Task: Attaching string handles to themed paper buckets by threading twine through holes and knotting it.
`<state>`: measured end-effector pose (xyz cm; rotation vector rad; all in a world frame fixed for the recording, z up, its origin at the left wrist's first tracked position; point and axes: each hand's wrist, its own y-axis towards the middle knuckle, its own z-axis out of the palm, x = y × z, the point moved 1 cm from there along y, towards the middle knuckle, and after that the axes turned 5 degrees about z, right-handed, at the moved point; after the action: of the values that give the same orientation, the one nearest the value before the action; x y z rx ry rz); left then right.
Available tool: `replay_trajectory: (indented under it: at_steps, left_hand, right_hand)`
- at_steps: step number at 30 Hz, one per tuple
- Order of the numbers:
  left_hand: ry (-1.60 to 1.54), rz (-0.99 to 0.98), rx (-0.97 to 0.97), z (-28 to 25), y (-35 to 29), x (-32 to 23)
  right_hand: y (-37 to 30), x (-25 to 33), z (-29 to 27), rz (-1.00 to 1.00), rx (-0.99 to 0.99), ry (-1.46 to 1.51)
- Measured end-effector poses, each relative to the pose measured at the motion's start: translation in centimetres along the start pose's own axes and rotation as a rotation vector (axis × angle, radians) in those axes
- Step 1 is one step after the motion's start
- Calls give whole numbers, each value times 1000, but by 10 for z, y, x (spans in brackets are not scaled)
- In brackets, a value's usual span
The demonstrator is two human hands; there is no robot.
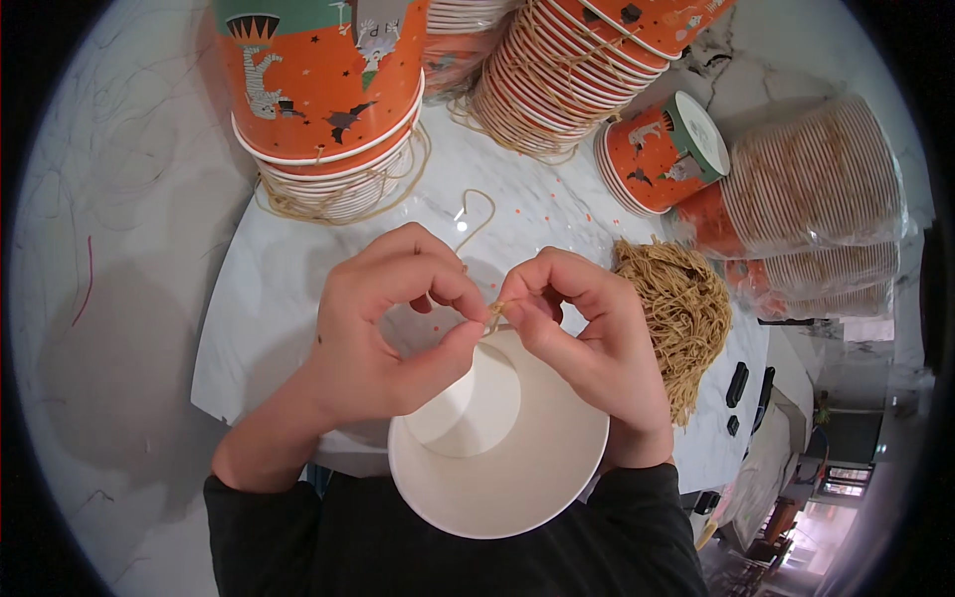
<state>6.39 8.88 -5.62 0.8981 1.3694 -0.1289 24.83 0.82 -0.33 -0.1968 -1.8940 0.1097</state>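
A white-lined paper bucket [542, 443] tilts against my front, its open mouth toward me. At its far rim my left hand [383, 333] pinches a thin tan cord [481, 221] between thumb and forefinger. The thumb and fingers of my right hand [602, 343] close on the same cord, very near the left fingertips. A small twist or knot of cord shows between the two hands. The cord's loose end curls away over the table beyond them. Fingers hide where the cord meets the bucket's rim.
Corded stacks of orange patterned buckets stand at the far left [318, 109] and far middle [567, 90]. A short bucket stack [662, 149] lies tipped at right, near plastic-wrapped buckets [816, 184]. A bundle of tan cords [681, 323] lies beside my right hand on the marbled table [259, 328].
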Motion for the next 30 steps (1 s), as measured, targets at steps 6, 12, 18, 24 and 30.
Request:
replay_trajectory:
  at_steps: [6,12,18,24,30]
  left_hand:
    - [97,11,-4,1,-1,-1]
    - [82,-79,17,1,-1,-3]
    - [-259,-337,18,1,-2,1]
    - [-404,-381,39,0,-4,11]
    - [-501,-373,38,0,-5,12]
  right_hand:
    - [-1,2,2,-58,-20,-39]
    - [-4,4,4,-261,-40,-286]
    - [-4,3,5,-382,-93,-397]
    - [-7,6,5,-385,-89,-483]
    - [-7,4,7,-420,-103,-472]
